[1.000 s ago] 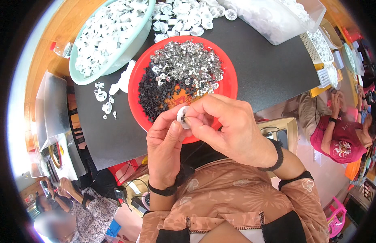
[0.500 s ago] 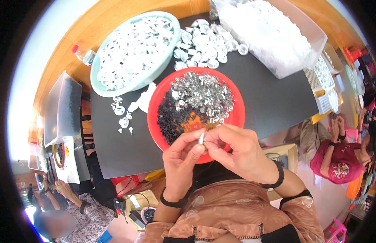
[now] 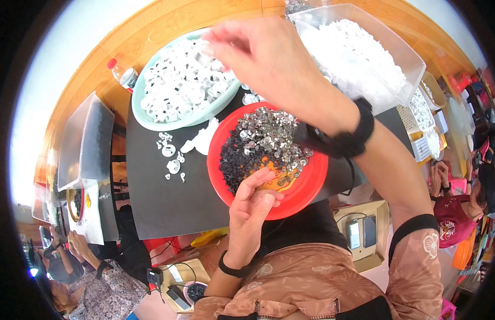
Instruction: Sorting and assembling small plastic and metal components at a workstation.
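My right hand (image 3: 252, 56) reaches across to the teal basin (image 3: 139, 109), its fingers over the white plastic pieces (image 3: 178, 80) heaped there. Those fingertips are smeared by motion, so I cannot make out whether they grip anything. Closer in, my left hand (image 3: 252, 210) hovers at the near edge of the red basin (image 3: 218, 184), fingers apart with nothing seen between them. That basin holds a pile of small shiny metal parts (image 3: 271, 130) beside small black parts (image 3: 234, 162), and its orange-patterned bottom shows near my left fingers.
A clear bin of white parts (image 3: 364, 64) stands at the far right of the dark table (image 3: 162, 208). Loose white pieces (image 3: 174, 166) lie left of the red basin. A bottle (image 3: 122, 74) is behind the teal basin. Other people sit on both sides.
Both hands were together over the red basin, pinching a small white piece. My right hand has since swung up and left to the teal basin; my left fingers have opened.
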The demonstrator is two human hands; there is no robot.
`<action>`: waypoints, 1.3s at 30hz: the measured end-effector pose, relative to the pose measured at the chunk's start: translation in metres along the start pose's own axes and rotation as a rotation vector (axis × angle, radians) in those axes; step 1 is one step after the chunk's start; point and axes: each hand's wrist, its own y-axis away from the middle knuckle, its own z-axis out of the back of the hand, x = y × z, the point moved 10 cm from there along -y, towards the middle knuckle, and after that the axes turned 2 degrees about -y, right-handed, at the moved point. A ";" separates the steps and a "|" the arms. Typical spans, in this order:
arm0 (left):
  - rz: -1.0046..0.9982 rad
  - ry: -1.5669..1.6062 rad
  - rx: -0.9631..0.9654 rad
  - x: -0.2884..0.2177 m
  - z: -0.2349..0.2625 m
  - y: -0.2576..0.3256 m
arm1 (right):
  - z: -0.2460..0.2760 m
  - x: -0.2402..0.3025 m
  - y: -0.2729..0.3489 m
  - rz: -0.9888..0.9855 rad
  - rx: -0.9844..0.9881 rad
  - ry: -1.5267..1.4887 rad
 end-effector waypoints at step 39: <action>0.060 0.057 -0.056 0.005 0.008 0.001 | -0.042 -0.175 0.071 -0.320 0.491 0.435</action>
